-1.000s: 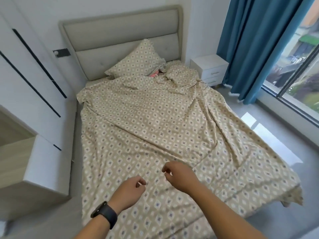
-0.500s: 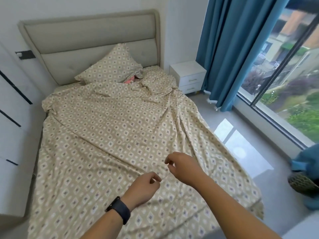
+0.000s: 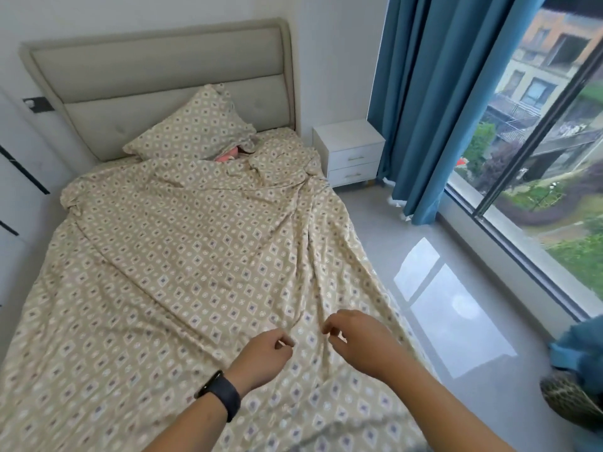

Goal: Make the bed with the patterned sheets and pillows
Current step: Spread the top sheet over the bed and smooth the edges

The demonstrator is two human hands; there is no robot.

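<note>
A beige patterned sheet (image 3: 182,256) is spread over the bed, with long creases running from the head end toward the foot. One patterned pillow (image 3: 195,125) leans on the padded headboard (image 3: 156,70). A second patterned pillow (image 3: 280,154) lies flat to its right, partly under the sheet. Something pink (image 3: 226,155) peeks out between them. My left hand (image 3: 261,357), with a black watch on its wrist, and my right hand (image 3: 355,340) hover side by side over the foot end of the sheet. Their fingers are loosely curled and hold nothing that I can see.
A white nightstand (image 3: 349,148) stands right of the headboard, and a blue curtain (image 3: 440,93) hangs beside a large window (image 3: 538,158). Bare grey floor (image 3: 456,305) runs along the bed's right side. A white cabinet (image 3: 19,177) flanks the left. A blue bundle (image 3: 580,347) sits at the lower right.
The view has swung to the right toward the window. Both hands have drifted to the right across the foot of the sheet, staying close together with curled fingers.
</note>
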